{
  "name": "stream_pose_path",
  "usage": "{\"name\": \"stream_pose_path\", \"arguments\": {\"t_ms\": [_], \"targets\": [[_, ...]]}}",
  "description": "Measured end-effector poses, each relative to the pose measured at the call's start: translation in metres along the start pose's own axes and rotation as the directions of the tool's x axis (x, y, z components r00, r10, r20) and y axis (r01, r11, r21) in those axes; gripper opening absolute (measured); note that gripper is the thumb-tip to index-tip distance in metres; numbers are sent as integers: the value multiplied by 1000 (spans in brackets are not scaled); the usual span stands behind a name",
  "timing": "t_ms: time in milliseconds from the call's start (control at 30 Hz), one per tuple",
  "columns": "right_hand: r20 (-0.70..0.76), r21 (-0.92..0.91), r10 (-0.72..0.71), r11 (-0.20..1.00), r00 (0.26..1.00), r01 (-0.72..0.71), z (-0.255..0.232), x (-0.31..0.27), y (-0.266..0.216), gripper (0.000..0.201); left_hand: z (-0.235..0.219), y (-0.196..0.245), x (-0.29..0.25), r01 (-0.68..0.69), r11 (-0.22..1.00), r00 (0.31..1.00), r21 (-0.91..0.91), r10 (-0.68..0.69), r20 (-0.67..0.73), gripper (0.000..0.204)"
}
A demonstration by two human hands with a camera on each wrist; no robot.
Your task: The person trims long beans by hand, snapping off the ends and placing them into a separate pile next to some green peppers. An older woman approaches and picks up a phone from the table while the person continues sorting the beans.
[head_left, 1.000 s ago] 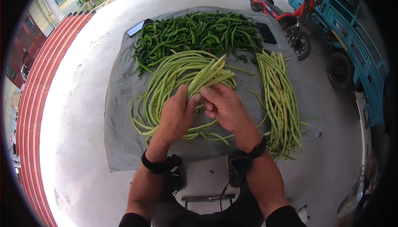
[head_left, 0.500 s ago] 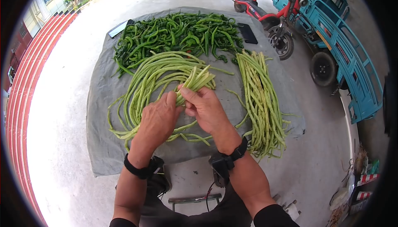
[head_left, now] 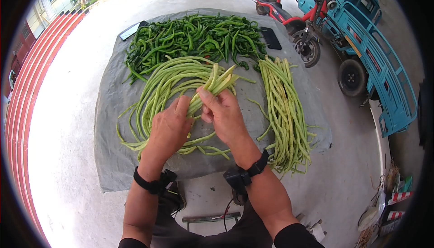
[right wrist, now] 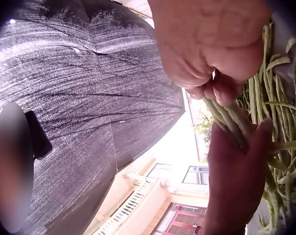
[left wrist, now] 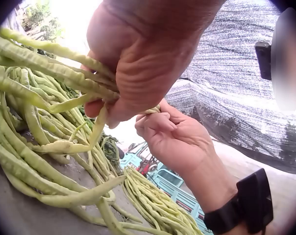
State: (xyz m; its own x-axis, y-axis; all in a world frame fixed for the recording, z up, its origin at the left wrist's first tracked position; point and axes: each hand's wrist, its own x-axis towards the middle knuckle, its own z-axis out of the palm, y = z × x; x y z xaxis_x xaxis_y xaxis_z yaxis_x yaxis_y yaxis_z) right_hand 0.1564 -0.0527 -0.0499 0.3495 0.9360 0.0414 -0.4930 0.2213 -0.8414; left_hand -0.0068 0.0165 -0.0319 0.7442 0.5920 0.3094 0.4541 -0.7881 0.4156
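Both hands grip one bundle of long green beans (head_left: 220,80) near its pale ends, which fan out past the fingers. My left hand (head_left: 168,128) curls around the bundle, and its bean lengths hang on the left in the left wrist view. The right hand (head_left: 225,116) pinches the bundle just above, thumb on top and fingers folded beneath. Behind and left of the hands, a curved spread of long beans (head_left: 151,89) trails over the cloth. To the right lies a straight pile of long beans (head_left: 285,112). Green peppers (head_left: 194,40) are heaped at the back.
A grey cloth (head_left: 115,148) lies under the vegetables. One phone (head_left: 131,31) rests left of the peppers, and a dark phone (head_left: 271,38) right of them. Beyond stand a red electric bike (head_left: 294,19) and a blue cargo tricycle (head_left: 375,58). Red steps (head_left: 27,144) run along the left.
The head view has turned, so the scene sits further left. The right hand has moved its grip up against the bean ends, which now spread a little wider. The left hand keeps its hold.
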Motion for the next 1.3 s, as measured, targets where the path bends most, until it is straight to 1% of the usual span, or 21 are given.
{"name": "stream_pose_path", "arguments": {"t_ms": [33,133,233,267,367,400,500,600,700,733,800,900,967,1000,1100,1133,1233,1300], "targets": [[-3,9,-25,1000,1000,25,1,1,-1,19,-3,-1,0,7,1000,1000,-13,-7,-1,46],[-14,122,-87,989,996,88,2,2,-10,18,-10,-9,-3,21,998,1000,-53,-22,-3,47],[-65,136,-145,979,987,153,3,2,-20,18,-20,-16,-4,-11,997,1000,-79,9,-27,45],[-71,141,-169,974,983,178,4,1,-23,18,-20,-20,-5,0,997,999,-81,-3,-38,44],[-89,141,-215,964,972,226,13,0,-35,18,-25,-39,-9,52,996,998,-67,-50,28,42],[-97,139,-229,961,969,241,16,2,-38,18,-23,-47,-11,32,995,999,-94,-36,-38,36],[-24,111,-302,947,953,303,21,11,-49,20,-41,-61,-14,111,987,992,-116,-103,75,33],[1,78,-352,933,936,351,39,20,-78,20,-56,-71,-20,172,967,983,-189,-156,99,33],[115,36,-417,909,901,416,63,26,-111,21,-61,-80,-26,174,947,984,-271,-156,85,31],[130,14,-437,898,890,439,72,26,-120,22,-66,-77,-28,160,918,986,-362,-133,98,30],[231,24,-456,886,859,464,82,26,-140,22,-77,-70,-30,129,834,990,-536,-78,118,30],[339,52,-486,865,806,499,92,19,-178,24,-73,-58,-32,27,741,997,-671,29,73,32],[393,51,-489,857,779,513,98,7,-211,25,-72,-46,-32,38,747,989,-664,67,132,38],[370,93,-519,846,771,525,106,-4,-225,28,-69,-39,-31,37,747,982,-664,95,162,41],[409,-11,-499,834,764,551,108,-45,-274,30,-52,-27,-30,-90,641,957,-762,267,111,49],[358,-62,-506,826,785,561,112,-64,-288,25,-47,-28,-28,-129,682,949,-720,296,110,56],[454,-115,-381,871,806,477,97,-113,-339,18,-48,-26,-29,-86,700,963,-709,240,121,61],[445,-155,-349,877,825,454,76,-144,-372,18,-46,-31,-28,-70,690,973,-720,207,104,59]]}}
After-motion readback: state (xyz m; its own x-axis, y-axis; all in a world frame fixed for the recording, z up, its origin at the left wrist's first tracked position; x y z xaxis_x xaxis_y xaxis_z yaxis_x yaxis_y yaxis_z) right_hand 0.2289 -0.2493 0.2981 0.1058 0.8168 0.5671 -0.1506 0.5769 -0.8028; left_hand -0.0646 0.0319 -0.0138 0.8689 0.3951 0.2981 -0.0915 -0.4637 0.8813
